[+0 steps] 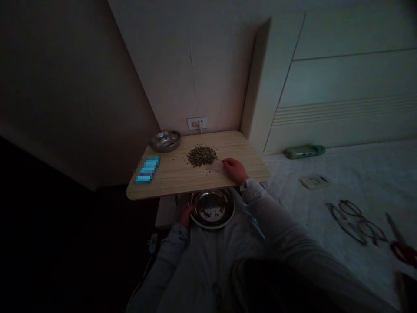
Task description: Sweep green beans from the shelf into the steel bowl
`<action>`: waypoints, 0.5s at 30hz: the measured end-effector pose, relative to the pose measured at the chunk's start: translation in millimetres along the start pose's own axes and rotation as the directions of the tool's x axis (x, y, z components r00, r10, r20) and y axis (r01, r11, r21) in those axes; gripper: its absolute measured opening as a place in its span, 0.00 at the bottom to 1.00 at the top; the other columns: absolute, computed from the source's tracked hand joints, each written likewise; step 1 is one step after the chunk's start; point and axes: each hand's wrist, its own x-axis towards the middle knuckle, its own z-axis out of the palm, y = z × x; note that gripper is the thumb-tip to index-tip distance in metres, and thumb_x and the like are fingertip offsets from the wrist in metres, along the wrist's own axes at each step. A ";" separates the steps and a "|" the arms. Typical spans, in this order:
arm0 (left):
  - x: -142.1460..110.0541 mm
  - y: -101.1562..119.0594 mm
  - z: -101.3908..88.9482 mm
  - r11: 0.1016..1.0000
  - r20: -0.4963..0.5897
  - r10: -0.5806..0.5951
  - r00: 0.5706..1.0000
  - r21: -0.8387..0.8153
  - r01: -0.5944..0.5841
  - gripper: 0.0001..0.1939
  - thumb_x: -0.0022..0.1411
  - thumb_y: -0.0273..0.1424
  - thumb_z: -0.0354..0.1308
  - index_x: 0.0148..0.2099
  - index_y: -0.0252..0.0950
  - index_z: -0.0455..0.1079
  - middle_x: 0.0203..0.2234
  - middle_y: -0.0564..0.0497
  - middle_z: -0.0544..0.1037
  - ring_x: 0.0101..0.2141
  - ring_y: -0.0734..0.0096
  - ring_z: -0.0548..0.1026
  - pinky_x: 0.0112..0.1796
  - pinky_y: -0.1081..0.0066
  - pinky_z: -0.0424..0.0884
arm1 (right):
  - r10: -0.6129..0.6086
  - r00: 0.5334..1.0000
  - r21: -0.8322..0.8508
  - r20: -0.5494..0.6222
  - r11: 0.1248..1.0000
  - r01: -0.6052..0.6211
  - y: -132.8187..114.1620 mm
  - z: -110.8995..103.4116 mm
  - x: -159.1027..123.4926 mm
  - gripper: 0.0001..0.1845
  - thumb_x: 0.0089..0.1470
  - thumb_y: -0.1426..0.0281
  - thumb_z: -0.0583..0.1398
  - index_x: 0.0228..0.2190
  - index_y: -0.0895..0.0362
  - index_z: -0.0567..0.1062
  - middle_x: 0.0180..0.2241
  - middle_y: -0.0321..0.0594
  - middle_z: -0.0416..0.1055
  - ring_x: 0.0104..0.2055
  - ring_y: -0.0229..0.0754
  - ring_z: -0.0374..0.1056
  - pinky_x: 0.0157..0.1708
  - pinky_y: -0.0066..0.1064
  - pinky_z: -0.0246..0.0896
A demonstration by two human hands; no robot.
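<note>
A loose pile of small dark grains [201, 155], perhaps seeds or beans, lies on a small wooden table [176, 176]. At the pile's near right edge, my right hand [235, 170] pinches a pale, thin, see-through piece [216, 165], like a card or a bit of plastic. Below the table's front edge, a metal basin [212, 208] rests at my lap with some dark bits on its bottom. The fingers of my left hand [186, 214] are closed on the basin's left rim.
A metal bowl [165, 141] and a lit phone [147, 170] stand on the table's left side. On the bed at right lie a green bottle [304, 151], a pale device [315, 181], glasses [350, 208] and red-handled scissors [404, 252]. A wall socket [196, 123] is behind the table.
</note>
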 end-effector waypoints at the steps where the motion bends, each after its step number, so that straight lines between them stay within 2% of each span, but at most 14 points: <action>1: -0.5 0.3 0.0 1.000 0.000 -0.009 1.000 -0.005 0.009 0.17 0.36 0.27 0.61 0.34 0.36 0.73 0.29 0.50 0.79 0.42 0.56 0.74 0.45 0.62 0.67 | 0.004 1.000 0.000 0.002 1.000 -0.004 -0.3 0.1 0.0 0.14 0.49 0.68 0.52 0.35 0.57 0.75 0.27 0.38 0.73 0.31 0.38 0.66 0.35 0.30 0.60; 6: -1.8 1.5 0.4 1.000 -0.023 -0.005 1.000 -0.025 0.004 0.16 0.37 0.27 0.61 0.34 0.38 0.73 0.30 0.50 0.80 0.43 0.55 0.73 0.46 0.63 0.67 | 0.008 1.000 -0.042 -0.008 0.999 -0.009 -3.1 0.4 0.3 0.14 0.50 0.68 0.52 0.36 0.56 0.74 0.28 0.38 0.73 0.31 0.38 0.66 0.34 0.29 0.59; 11: -1.0 2.2 0.8 0.999 0.005 -0.035 0.999 -0.035 0.035 0.17 0.36 0.27 0.62 0.34 0.35 0.73 0.30 0.48 0.80 0.42 0.54 0.74 0.44 0.62 0.68 | 0.024 0.998 -0.051 0.056 0.998 -0.021 -4.9 -0.6 -0.3 0.13 0.49 0.69 0.53 0.35 0.55 0.75 0.28 0.37 0.73 0.31 0.38 0.66 0.35 0.29 0.59; 15: -0.9 0.2 0.1 1.000 -0.028 -0.026 0.999 -0.001 0.026 0.15 0.36 0.28 0.61 0.33 0.35 0.73 0.29 0.48 0.80 0.40 0.54 0.75 0.43 0.61 0.68 | 0.015 0.997 -0.018 0.082 1.000 -0.014 -3.3 -0.9 -0.2 0.12 0.49 0.69 0.53 0.34 0.55 0.75 0.28 0.36 0.73 0.31 0.37 0.66 0.35 0.29 0.59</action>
